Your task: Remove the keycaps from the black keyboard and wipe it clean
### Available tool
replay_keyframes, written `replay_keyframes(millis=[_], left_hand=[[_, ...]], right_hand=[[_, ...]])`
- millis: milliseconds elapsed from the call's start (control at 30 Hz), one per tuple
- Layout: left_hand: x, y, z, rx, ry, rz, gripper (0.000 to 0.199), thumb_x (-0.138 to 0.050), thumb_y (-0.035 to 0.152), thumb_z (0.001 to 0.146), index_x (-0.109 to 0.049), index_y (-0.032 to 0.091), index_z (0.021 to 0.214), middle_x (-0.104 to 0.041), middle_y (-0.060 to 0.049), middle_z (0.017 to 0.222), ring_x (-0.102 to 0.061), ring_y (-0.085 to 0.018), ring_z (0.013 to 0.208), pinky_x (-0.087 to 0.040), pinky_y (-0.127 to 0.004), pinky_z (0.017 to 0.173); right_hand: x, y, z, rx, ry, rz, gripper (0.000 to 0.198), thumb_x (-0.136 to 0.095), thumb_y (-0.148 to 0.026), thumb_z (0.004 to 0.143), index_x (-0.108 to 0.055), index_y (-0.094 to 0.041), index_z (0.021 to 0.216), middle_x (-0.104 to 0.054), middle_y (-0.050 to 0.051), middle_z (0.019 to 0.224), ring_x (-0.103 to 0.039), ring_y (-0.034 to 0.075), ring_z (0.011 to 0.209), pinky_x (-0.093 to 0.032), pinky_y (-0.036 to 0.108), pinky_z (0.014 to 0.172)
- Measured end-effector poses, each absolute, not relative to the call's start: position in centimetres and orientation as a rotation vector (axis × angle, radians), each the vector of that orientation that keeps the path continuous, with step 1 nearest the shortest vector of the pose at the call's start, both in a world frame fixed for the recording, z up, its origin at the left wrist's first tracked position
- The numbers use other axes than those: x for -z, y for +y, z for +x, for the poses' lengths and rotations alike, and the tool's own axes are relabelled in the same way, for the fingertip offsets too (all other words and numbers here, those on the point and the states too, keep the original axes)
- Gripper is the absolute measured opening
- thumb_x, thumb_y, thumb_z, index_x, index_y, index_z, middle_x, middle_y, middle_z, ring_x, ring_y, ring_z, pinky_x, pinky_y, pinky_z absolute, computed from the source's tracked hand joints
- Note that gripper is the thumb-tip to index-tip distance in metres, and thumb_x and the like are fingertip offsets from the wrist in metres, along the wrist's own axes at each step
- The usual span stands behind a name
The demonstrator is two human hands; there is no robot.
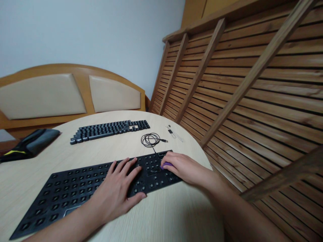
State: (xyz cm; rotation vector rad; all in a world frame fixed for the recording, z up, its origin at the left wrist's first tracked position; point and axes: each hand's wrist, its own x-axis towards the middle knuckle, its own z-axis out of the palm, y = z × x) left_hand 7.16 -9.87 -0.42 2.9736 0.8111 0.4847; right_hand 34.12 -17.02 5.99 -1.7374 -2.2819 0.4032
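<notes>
A black keyboard without its keycaps lies across the near part of the table, its switches exposed. My left hand rests on the middle of it, fingers spread flat and thumb at the near edge. Over the number-pad end, my right hand is closed around a small purple object; most of that object is hidden by the fingers, so its kind cannot be made out. Behind the keyboard, its black USB cable is coiled. Loose black keycaps stand in keyboard-like rows farther back.
The round light-wood table carries a small wire tool with a black grip at right. A dark bag-like item with a yellow stripe lies at left. Beyond are a padded headboard and a slatted wooden frame.
</notes>
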Motion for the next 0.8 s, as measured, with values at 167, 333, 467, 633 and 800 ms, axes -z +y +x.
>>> replay_keyframes(millis=[167,333,467,633,800], left_hand=[[0.4,-9.9,7.1,-0.49,0.814,2.969,0.066,-0.05,0.07,0.089,-0.055,0.025,0.136,-0.046,-0.012,0.149,-0.041,-0.04,0.136,-0.033,-0.065,0.108],[0.5,-9.9,7.1,-0.494,0.807,2.973,0.066,-0.05,0.07,0.089,-0.054,0.024,0.137,-0.045,-0.013,0.15,-0.04,-0.04,0.136,-0.032,-0.065,0.109],[0.6,-9.8,7.1,-0.519,0.795,2.976,0.066,-0.051,0.069,0.089,-0.054,0.024,0.137,-0.046,-0.013,0.149,-0.041,-0.04,0.135,-0.032,-0.063,0.109],[0.7,-9.7,7.1,-0.521,0.793,2.976,0.066,-0.051,0.069,0.089,-0.054,0.024,0.138,-0.046,-0.013,0.15,-0.04,-0.04,0.135,-0.031,-0.064,0.11],[0.6,-9.8,7.1,-0.507,0.803,2.976,0.066,-0.05,0.069,0.089,-0.053,0.025,0.138,-0.046,-0.012,0.15,-0.041,-0.04,0.135,-0.031,-0.064,0.11]], right_hand=[[-5.8,-16.4,33.5,-0.226,-2.352,-1.823,0.011,-0.057,-0.022,0.096,-0.065,-0.024,0.103,-0.066,0.002,0.099,-0.063,0.019,0.089,-0.045,0.028,0.076],[-5.9,-16.3,34.2,-0.176,-2.481,-1.734,0.017,-0.053,-0.018,0.097,-0.069,-0.022,0.101,-0.065,0.004,0.1,-0.064,0.018,0.088,-0.046,0.029,0.078],[-6.0,-16.4,34.9,-0.21,-2.515,-1.663,0.023,-0.054,-0.013,0.093,-0.072,-0.023,0.103,-0.065,0.005,0.104,-0.065,0.017,0.09,-0.047,0.029,0.083],[-6.0,-16.4,35.1,-0.194,-2.525,-1.685,0.025,-0.055,-0.013,0.091,-0.073,-0.024,0.104,-0.068,0.004,0.102,-0.066,0.019,0.091,-0.048,0.029,0.082],[-6.1,-16.6,35.3,-0.134,-2.49,-1.764,0.02,-0.057,-0.015,0.089,-0.074,-0.021,0.098,-0.069,0.005,0.094,-0.066,0.02,0.085,-0.047,0.028,0.076]])
